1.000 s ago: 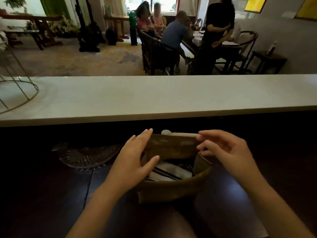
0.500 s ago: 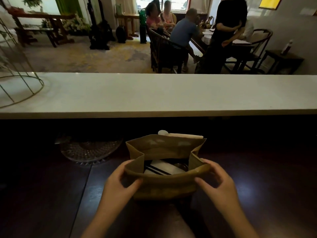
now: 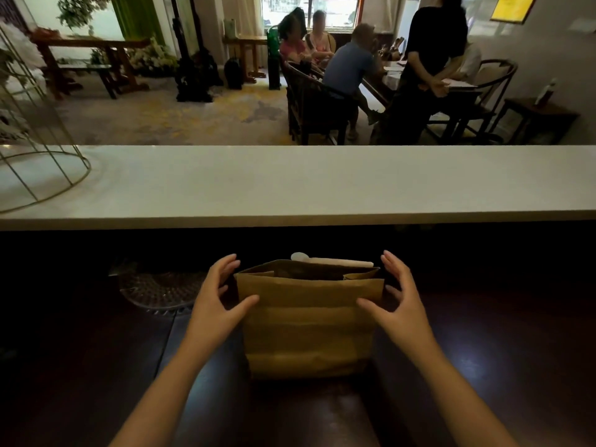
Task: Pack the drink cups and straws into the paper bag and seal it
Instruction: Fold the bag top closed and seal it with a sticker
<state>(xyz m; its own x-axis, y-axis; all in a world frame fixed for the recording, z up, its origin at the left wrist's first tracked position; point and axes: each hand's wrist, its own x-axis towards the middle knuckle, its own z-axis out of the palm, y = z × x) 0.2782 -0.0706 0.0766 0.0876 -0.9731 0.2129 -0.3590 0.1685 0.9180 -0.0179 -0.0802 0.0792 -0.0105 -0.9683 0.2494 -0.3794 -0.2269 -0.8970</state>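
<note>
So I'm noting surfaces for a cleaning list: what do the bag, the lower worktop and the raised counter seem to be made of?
The bag looks like matte brown kraft paper, with horizontal fold creases and a stiff folded rim. The lower worktop seems to be dark wood with a glossy finish, since it shows soft light reflections and a plank seam. The raised counter is a smooth, pale slab, possibly stone or laminate; I cannot tell which.

White counter (image 3: 290,182), gold wire stand (image 3: 42,175), patterned glass dish (image 3: 161,290), dark wooden table (image 3: 80,366)

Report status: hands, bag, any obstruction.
Left hand and right hand open, flanking the bag. Bag upright, top unsealed. Nothing in the way.
</note>
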